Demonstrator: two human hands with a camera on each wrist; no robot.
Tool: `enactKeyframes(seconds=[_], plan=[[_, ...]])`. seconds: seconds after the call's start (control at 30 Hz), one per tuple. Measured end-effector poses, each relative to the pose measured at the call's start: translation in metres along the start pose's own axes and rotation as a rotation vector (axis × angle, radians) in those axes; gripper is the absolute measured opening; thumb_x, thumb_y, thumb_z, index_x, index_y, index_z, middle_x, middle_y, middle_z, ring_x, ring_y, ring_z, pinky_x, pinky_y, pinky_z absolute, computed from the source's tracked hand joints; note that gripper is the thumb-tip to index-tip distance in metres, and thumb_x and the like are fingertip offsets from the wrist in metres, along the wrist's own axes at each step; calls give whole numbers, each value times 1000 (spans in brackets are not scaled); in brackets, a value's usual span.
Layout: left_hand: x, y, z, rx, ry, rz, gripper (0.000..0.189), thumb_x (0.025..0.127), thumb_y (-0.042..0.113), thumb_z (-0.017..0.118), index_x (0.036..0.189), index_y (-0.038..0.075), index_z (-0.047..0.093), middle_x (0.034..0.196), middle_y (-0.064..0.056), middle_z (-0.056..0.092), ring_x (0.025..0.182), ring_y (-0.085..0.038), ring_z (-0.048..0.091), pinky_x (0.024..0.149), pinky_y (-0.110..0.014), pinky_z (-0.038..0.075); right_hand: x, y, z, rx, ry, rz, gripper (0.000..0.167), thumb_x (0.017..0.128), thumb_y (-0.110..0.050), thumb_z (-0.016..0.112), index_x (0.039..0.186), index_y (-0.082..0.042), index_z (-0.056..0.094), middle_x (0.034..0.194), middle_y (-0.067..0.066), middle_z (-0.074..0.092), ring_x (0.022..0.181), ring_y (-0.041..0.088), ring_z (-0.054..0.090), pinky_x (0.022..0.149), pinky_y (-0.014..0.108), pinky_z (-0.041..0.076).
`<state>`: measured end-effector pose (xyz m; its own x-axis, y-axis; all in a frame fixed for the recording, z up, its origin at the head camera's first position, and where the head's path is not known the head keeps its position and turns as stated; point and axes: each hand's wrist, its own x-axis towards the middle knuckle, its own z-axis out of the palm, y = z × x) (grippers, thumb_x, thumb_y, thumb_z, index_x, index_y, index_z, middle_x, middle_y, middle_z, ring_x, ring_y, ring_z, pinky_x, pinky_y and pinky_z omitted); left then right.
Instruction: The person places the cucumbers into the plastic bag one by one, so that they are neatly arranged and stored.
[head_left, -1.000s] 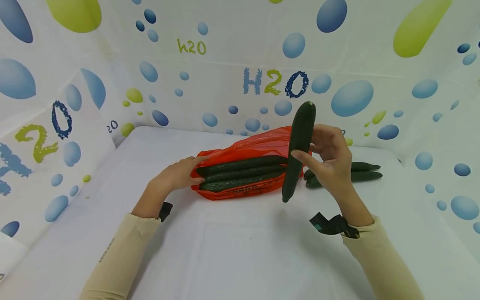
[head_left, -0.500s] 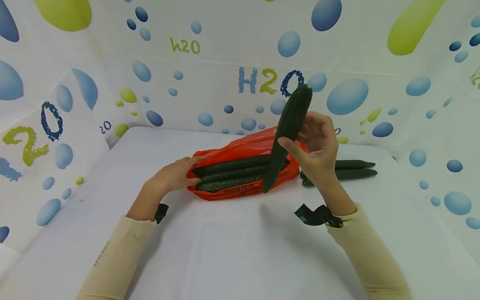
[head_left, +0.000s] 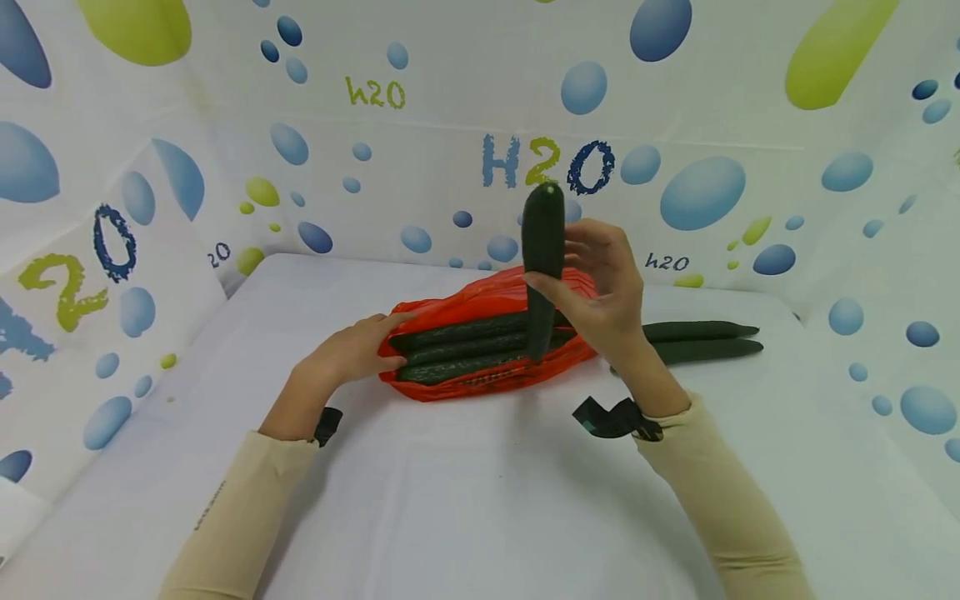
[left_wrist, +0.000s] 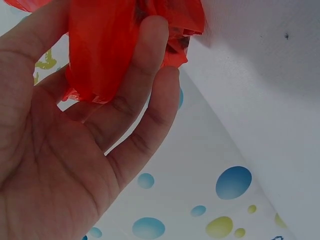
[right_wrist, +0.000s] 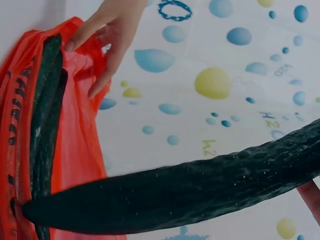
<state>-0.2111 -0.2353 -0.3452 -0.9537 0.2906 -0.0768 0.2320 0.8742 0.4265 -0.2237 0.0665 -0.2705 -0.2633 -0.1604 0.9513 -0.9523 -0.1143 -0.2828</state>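
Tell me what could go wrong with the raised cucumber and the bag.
The raised cucumber might slip: the right grip holds it partway along, both ends free. Its lower end points down and could snag the bag. The bag could slide if bumped; the left grip steadies only one end.

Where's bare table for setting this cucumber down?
Bare table: between the sleeves, before the red bag; also left of the left hand and right of the right sleeve. Crowded: the bag, with cucumbers inside, the left hand gripping its end, the cucumber in the right hand overlapping it in view; and beside the right hand, where loose cucumbers lie.
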Motion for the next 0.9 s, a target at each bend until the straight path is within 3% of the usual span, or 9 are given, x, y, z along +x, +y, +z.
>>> enactKeyframes(seconds=[0.2, 0.37, 0.57, 0.7, 0.9], plan=[[1, -1, 1, -1, 0, 0, 70, 92, 21, 67, 153, 13, 32, 141, -22, 46, 126, -39, 46, 102, -61, 41, 1, 8, 6, 3, -27, -16, 61, 87, -29, 74, 110, 19, 44, 117, -6, 59, 99, 14, 65, 86, 28, 55], [0, -1, 0, 9, 0, 3, 69, 93, 22, 66, 152, 12, 32, 144, -24, 44, 127, -41, 44, 102, -62, 39, 8, 9, 12, 47, 31, -15, 64, 86, -29, 75, 111, 20, 41, 114, -3, 60, 95, 16, 66, 84, 29, 56], [-1, -3, 0, 7, 0, 1, 69, 93, 22, 66, 152, 12, 32, 143, -23, 44, 127, -40, 44, 102, -61, 40, 12, 7, 23, 49, 97, -95, 66, 86, -28, 75, 108, 21, 39, 112, -2, 61, 95, 16, 66, 84, 30, 55], [0, -3, 0, 7, 6, 10, 70, 93, 21, 67, 153, 13, 31, 142, -22, 46, 126, -39, 46, 101, -60, 41, 14, 10, 28, 70, 16, -130, 62, 88, -27, 74, 110, 20, 41, 115, -3, 62, 97, 14, 66, 84, 29, 55], [0, -2, 0, 15, 3, 4, 70, 93, 21, 67, 153, 13, 32, 144, -23, 44, 126, -40, 46, 101, -61, 41, 7, 23, 27, 1, -144, -198, 43, 89, -24, 71, 117, 4, 53, 114, 9, 66, 105, 17, 64, 89, 29, 54]])
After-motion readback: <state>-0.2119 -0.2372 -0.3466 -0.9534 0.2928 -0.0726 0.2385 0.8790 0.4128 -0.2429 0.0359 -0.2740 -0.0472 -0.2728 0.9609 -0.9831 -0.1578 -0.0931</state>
